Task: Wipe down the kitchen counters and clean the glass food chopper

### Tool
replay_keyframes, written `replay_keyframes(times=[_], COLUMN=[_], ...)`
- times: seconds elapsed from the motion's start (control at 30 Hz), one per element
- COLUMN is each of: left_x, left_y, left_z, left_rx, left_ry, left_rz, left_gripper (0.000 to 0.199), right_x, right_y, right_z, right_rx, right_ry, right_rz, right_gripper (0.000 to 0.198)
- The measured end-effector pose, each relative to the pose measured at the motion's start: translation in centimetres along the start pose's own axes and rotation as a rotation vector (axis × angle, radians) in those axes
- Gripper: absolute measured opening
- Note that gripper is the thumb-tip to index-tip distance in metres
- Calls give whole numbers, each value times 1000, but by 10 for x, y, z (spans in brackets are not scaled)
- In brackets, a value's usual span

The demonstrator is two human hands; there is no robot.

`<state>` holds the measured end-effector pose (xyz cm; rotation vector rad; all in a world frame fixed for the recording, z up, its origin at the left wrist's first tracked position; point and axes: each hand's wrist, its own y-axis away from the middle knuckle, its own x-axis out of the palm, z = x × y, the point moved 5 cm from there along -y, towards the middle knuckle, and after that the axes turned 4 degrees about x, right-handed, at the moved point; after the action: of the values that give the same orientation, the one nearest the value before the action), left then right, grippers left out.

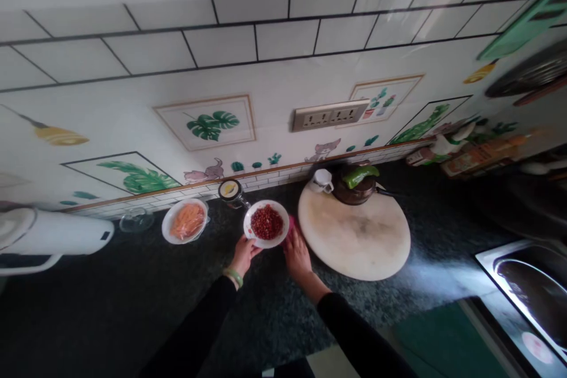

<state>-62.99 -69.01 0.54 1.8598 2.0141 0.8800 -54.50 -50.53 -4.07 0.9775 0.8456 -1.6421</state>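
Note:
A white bowl [283,212] full of small round red pieces [266,222], like beans or berries, is gripped at its near left rim by my left hand [242,255], which has a green bangle at the wrist. Just right of the bowl, my right hand [297,253] presses on a pink cloth [291,225], its fingers close together. Much of the cloth is hidden by that hand and the bowl. Behind the bowl stands a glass jar [231,191] with a dark-rimmed lid. Whether the bowl touches the counter I cannot tell.
Left are a bowl of orange strips [188,221], a clear glass dish [136,220] and a white kettle [57,233]. A round board [358,242] on the right bears a white cup [322,180] and a dark pan [354,192] with a green pepper [360,176]. A sink [491,257] lies far right.

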Motion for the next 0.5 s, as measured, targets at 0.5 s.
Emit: replay_keyframes(times=[0.5], left_x=[-130], left_y=[64], left_z=[43], left_rx=[-4], left_ry=[65], left_rz=[-134], left_gripper=[50], right_x=[-10], right_y=[-210], right_z=[12], right_rx=[638], right_ry=[-161], right_rz=[-204], right_gripper=[68])
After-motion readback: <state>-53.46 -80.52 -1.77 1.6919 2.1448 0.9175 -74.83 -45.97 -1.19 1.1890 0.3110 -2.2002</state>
